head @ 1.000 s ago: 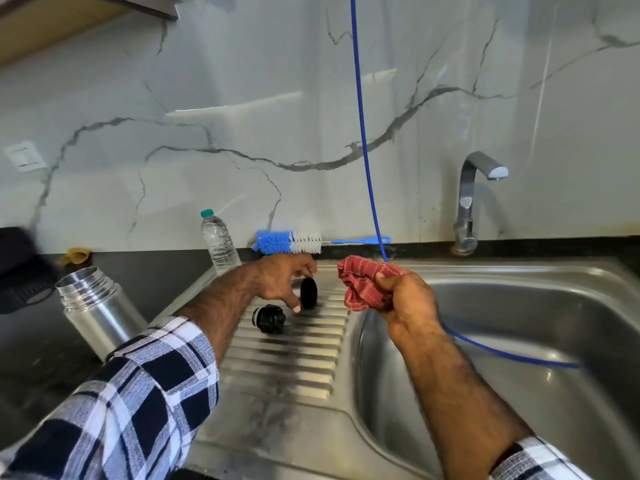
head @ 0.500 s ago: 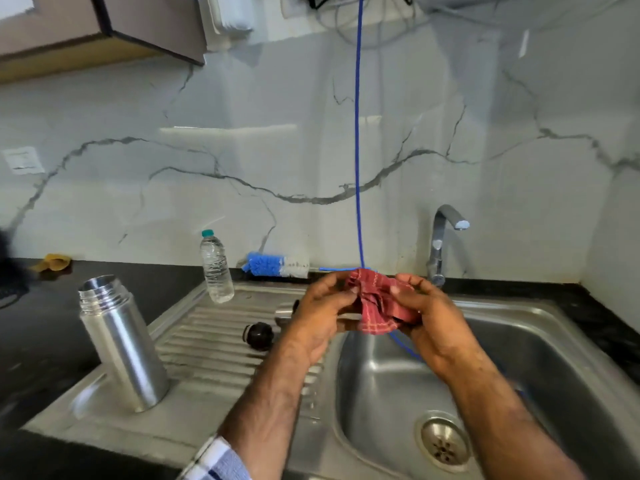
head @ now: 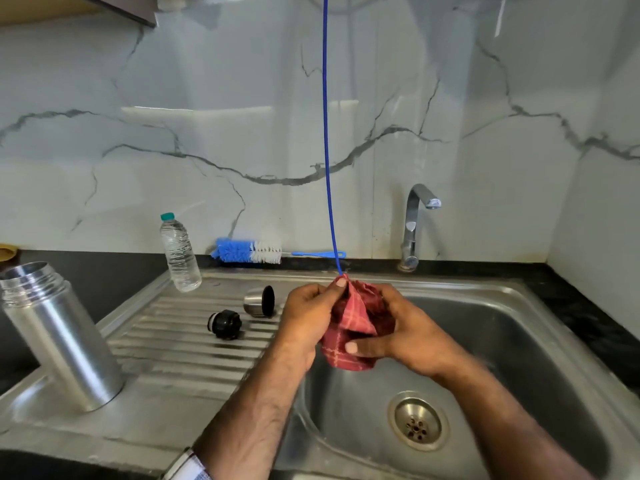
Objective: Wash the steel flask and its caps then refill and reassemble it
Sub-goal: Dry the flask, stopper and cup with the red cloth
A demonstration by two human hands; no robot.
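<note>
The open steel flask stands upright at the left end of the drainboard. A black inner stopper and a steel outer cap on its side lie on the ribbed part. Over the sink's left rim, both hands hold a red checked cloth. My left hand pinches its top edge. My right hand wraps round it from the right, thumb across the front.
A clear water bottle stands at the drainboard's back. A blue and white bottle brush lies along the wall. A thin blue hose hangs down behind the hands. The tap stands behind the sink basin, with its drain.
My left hand let go of the steel cap on the drainboard and joined my right hand on the cloth. Both hands have sunk a little and the cloth hangs more unfolded.
</note>
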